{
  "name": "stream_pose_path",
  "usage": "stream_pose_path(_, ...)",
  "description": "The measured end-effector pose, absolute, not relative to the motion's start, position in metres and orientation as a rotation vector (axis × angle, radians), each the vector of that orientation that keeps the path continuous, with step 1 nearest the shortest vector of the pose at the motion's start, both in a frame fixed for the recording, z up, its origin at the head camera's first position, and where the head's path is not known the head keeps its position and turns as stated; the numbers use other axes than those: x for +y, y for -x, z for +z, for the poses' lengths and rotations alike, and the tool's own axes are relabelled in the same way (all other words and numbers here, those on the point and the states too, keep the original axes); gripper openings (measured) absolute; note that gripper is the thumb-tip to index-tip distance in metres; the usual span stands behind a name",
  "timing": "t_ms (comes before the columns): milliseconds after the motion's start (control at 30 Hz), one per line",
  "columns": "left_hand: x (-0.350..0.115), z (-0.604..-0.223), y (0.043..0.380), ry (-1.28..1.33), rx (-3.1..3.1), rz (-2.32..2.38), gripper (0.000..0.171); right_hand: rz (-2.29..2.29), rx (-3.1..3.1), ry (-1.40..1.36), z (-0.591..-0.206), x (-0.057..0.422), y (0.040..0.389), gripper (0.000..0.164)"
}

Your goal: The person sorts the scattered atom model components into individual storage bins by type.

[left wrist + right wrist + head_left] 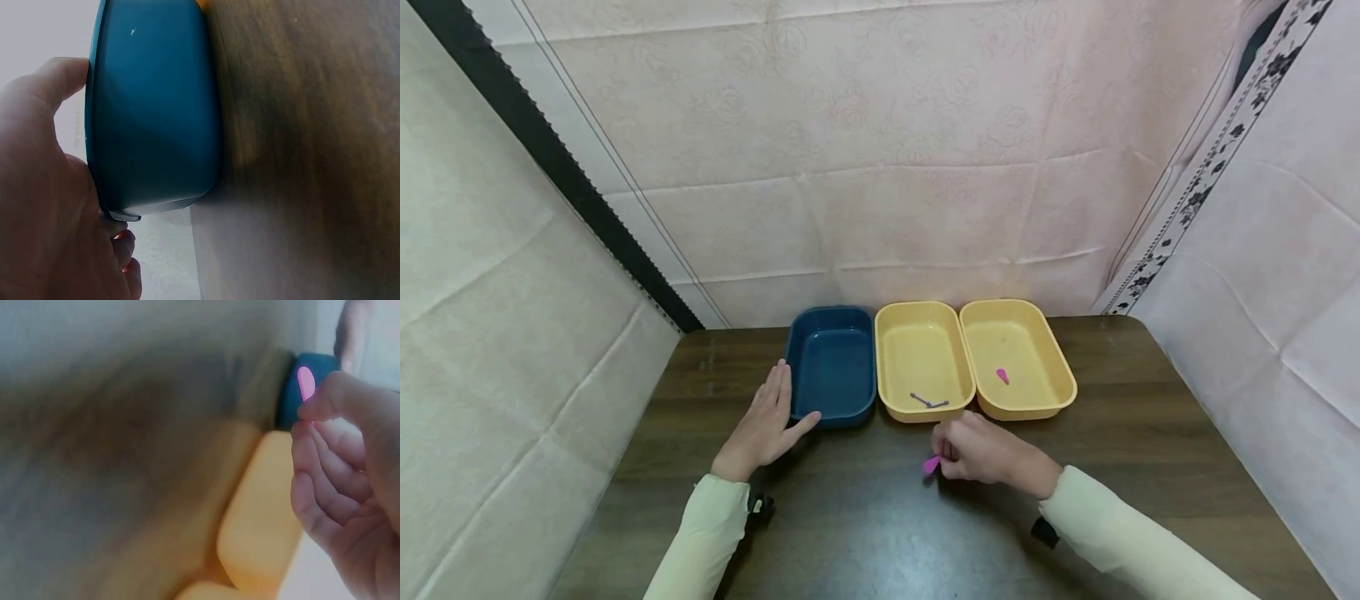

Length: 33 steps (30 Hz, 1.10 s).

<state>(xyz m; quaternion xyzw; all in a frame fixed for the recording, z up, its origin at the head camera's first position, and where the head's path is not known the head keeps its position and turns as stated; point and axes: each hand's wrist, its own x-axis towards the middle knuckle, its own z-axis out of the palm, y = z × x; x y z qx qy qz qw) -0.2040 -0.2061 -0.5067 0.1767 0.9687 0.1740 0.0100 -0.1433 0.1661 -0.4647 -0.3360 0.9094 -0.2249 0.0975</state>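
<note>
My left hand (764, 425) lies along the left side and near corner of a dark blue tray (833, 367), fingers straight and thumb out, touching its rim. In the left wrist view the thumb and palm rest against the blue tray's edge. In front of the middle yellow tray (925, 354), my right hand (981, 450) pinches a small pink piece with a rounded flat end (306, 383) between thumb and index finger. Its other end is hidden in the grip. Thin purple pieces with small knobs (929, 402) lie in the middle yellow tray.
The right yellow tray (1045, 367) holds a small pink drop-shaped piece (1003, 377). All three trays stand side by side at the back of a dark wooden table (850, 533). Pale cloth (880, 167) hangs behind and at both sides.
</note>
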Motion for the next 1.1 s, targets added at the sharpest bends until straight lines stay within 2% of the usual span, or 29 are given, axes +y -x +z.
stream_pose_path(533, -0.208, -0.509, 0.203, -0.560, 3.025, 0.564, 0.105, -0.716, 2.945, 1.033, -0.423, 0.221, 0.159, 0.011)
stream_pose_path(800, -0.207, -0.510, 0.203, -0.562, 3.020, 0.573, 0.105, -0.637, 3.027, 0.814, -0.409, 0.257, 0.176, 0.009)
stream_pose_path(1100, -0.207, -0.509, 0.204, -0.569, 3.024, 0.575, 0.104, -0.616, 3.102, 0.596, -0.414, 0.290, 0.195, 0.008)
